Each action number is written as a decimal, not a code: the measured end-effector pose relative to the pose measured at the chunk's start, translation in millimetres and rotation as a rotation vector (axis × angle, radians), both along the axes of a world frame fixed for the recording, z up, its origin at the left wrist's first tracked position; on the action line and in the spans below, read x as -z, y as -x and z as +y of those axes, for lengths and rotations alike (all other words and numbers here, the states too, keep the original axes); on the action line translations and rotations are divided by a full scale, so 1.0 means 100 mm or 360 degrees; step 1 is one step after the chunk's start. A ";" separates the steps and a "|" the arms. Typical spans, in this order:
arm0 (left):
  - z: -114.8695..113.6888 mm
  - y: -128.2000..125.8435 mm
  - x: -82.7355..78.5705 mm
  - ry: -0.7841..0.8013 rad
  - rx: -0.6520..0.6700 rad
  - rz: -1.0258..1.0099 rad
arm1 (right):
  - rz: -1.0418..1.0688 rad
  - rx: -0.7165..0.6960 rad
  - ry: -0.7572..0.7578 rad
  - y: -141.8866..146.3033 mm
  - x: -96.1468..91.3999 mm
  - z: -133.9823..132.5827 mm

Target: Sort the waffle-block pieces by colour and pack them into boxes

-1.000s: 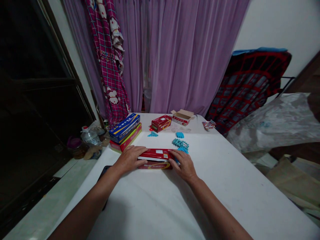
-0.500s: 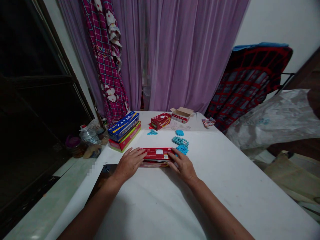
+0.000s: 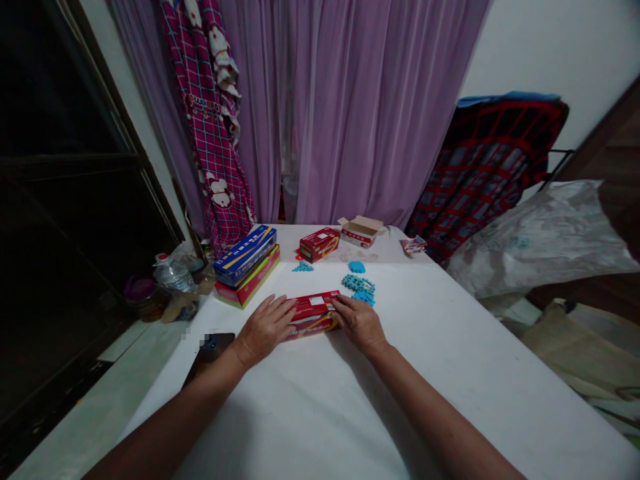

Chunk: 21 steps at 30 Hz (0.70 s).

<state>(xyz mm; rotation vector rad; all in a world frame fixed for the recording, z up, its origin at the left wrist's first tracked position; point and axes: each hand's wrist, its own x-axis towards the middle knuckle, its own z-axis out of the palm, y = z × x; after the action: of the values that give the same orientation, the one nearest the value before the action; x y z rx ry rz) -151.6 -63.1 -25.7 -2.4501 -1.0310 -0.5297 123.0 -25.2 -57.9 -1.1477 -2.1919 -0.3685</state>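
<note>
A flat red box (image 3: 314, 312) lies on the white table (image 3: 350, 400) in front of me, its lid part raised. My left hand (image 3: 264, 328) rests on its left end with the fingers stretched over it. At the box's right end my right hand (image 3: 358, 323) has its fingers curled on the edge. Blue plastic pieces (image 3: 359, 285) lie just behind the right hand.
A stack of blue and red-green boxes (image 3: 246, 264) sits at the table's left edge. Behind are a small red box (image 3: 320, 243), an open carton (image 3: 361, 231) and a wrapper (image 3: 413, 245). A dark phone (image 3: 209, 353) lies left of my forearm. Purple curtains hang behind.
The box has turned slightly, its right end nearer me. Both hands have drawn closer together on it, and the phone has come into view beside my left forearm.
</note>
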 end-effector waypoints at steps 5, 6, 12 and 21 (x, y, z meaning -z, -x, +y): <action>0.11 -0.21 -0.05 0.0238 0.0055 0.0061 | -0.0174 0.0029 -0.0065 0.05 -0.07 -0.08; 0.12 -0.25 -0.03 0.0220 0.0057 0.0067 | -0.0207 0.0031 -0.0079 0.06 -0.08 -0.10; 0.10 -0.29 0.16 0.0037 0.0021 0.0041 | -0.0200 -0.0003 -0.0168 0.08 -0.01 -0.14; 0.13 -0.26 0.01 0.0276 0.0015 -0.0091 | -0.0158 0.0040 -0.0192 0.12 0.02 -0.09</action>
<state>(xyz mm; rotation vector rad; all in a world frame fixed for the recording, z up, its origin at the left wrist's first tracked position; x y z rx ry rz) -125.4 -50.3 -27.1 -2.6051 -1.1320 -0.5369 110.8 -33.9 -60.3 -1.1130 -2.2092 -0.5718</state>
